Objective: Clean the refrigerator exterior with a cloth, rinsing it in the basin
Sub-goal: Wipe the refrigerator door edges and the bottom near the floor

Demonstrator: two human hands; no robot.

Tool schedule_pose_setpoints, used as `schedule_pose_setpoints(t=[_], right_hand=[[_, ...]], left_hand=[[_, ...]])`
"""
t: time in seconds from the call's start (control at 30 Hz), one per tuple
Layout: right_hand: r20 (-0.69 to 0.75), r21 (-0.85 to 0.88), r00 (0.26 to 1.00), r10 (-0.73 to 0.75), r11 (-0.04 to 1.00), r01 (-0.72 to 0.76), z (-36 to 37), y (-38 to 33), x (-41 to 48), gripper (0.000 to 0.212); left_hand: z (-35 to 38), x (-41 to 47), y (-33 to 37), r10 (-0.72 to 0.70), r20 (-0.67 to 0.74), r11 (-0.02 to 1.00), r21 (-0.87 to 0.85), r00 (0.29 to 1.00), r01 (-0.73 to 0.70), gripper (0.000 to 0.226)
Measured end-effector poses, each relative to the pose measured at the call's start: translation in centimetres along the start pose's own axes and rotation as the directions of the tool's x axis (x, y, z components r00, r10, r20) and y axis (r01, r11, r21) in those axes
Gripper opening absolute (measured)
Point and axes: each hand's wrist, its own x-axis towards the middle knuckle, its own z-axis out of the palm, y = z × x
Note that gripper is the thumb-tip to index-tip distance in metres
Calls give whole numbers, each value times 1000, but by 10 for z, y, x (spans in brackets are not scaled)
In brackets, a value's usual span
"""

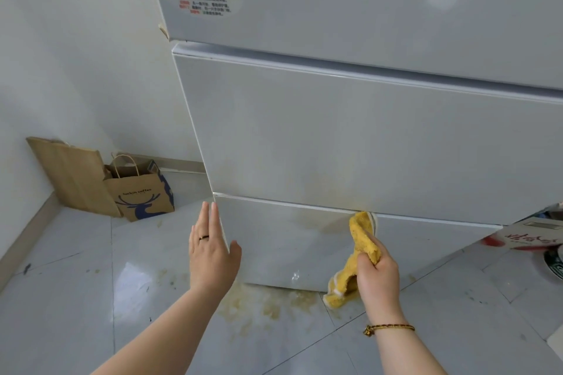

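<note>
A white refrigerator [350,137] with three stacked door panels fills the view. Brownish stains mark its lowest panel near the seam. My right hand [377,271] grips a yellow cloth [362,237], whose upper end is pressed against the seam between the middle and bottom panels; the cloth's tail hangs down to the floor. My left hand [211,250] is held flat with straight fingers at the bottom panel's left edge, a ring on one finger. No basin is in view.
Two brown paper bags [134,189] lean in the corner on the left. A yellowish spill stain [265,304] spreads on the grey floor tiles under the fridge. A red-and-white box [530,234] and a dark round item sit at the right edge.
</note>
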Motion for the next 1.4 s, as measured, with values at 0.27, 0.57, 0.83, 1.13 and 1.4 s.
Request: schedule_pose_setpoints(t=[0.27, 0.57, 0.83, 1.13, 1.4], right_hand=[[-58, 59, 987, -147, 987, 151, 34, 36, 23, 34], [-614, 236, 650, -448, 682, 692, 108, 77, 55, 46], [-270, -357, 89, -959, 186, 915, 117, 105, 124, 66], [-195, -791, -207, -959, 29, 611, 94, 85, 144, 36], [-8, -849, -248, -969, -125, 514, 207, 36, 97, 55]], left_hand=[[21, 52, -11, -128, -148, 918, -391, 981, 61, 59], [59, 89, -35, -58, -447, 720, -638, 893, -273, 27], [79, 116, -60, 13, -575, 506, -702, 818, -501, 18], [70, 112, -63, -26, -460, 344, -838, 888, -424, 25], [60, 112, -70, 29, -367, 301, -884, 930, -358, 43]])
